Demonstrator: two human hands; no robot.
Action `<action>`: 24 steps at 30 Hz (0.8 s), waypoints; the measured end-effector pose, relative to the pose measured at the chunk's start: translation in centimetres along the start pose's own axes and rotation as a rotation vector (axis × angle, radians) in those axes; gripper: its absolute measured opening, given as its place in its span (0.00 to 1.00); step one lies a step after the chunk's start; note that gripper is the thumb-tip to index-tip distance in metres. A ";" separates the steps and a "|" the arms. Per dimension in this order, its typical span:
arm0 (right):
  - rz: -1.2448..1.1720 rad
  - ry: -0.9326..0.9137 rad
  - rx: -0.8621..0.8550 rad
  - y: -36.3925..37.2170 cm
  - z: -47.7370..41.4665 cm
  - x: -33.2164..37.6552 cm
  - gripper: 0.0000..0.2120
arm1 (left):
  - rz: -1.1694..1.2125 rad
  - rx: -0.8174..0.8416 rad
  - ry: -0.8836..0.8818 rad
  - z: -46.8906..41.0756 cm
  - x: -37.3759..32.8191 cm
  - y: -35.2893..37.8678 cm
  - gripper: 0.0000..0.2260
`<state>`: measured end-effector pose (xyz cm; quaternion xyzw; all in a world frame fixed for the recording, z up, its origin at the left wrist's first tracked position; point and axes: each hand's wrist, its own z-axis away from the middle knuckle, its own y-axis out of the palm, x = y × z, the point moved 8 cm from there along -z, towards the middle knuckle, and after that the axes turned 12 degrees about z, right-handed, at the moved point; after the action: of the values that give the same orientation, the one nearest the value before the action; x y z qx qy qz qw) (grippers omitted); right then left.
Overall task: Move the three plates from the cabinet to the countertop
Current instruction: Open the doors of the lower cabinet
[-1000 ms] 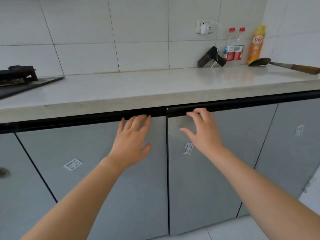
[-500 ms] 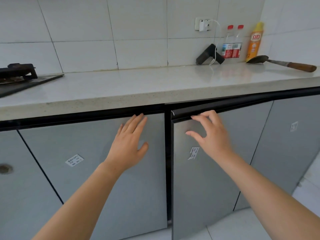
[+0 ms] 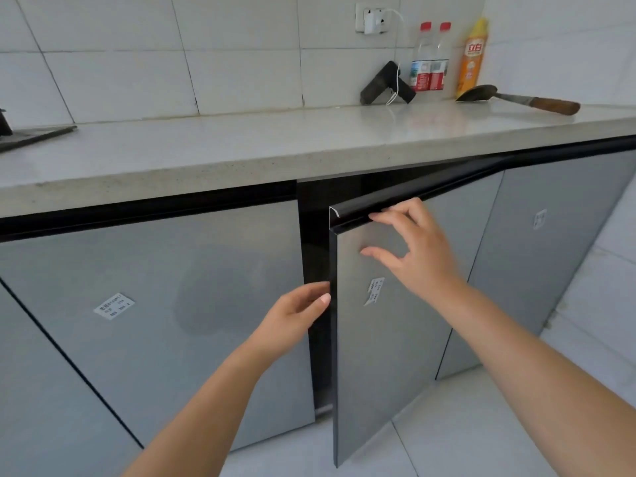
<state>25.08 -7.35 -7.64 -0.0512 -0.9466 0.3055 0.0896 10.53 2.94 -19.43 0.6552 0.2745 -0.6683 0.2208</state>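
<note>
A grey cabinet door [image 3: 389, 339] under the countertop [image 3: 220, 149] stands partly open, swung out toward me. My right hand [image 3: 413, 249] hooks its fingertips over the black handle strip along the door's top edge. My left hand [image 3: 296, 311] curls its fingers around the door's left edge, lower down. The gap behind the door is dark. No plates show inside it.
The left cabinet door [image 3: 155, 304] is closed. On the counter at the back right stand two bottles [image 3: 430, 60], a yellow detergent bottle [image 3: 473, 56], a black charger device [image 3: 385, 84] and a spatula [image 3: 516, 98]. A stove edge [image 3: 31, 136] sits far left. White floor tiles lie below.
The right cabinet door has swung further open. My left hand left the closed left door and moved right and down onto the open door's edge.
</note>
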 end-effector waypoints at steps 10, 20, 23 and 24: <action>-0.123 0.096 0.000 -2.1 1.5 -0.5 0.20 | 0.159 0.038 -0.041 0.5 0.8 3.1 0.15; -0.316 0.348 -0.096 -5.4 0.7 -1.8 0.19 | 0.097 0.158 -0.010 1.4 0.1 5.0 0.11; -0.283 0.373 -0.028 -5.6 1.4 -2.0 0.18 | 0.087 0.230 -0.005 1.7 0.1 6.2 0.10; -0.279 0.374 -0.012 -5.9 1.8 -2.0 0.17 | 0.086 0.254 -0.004 1.8 0.0 6.6 0.09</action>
<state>26.43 -13.42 -5.87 0.0240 -0.9132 0.2697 0.3044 13.47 -3.17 -19.98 0.6877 0.1586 -0.6889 0.1651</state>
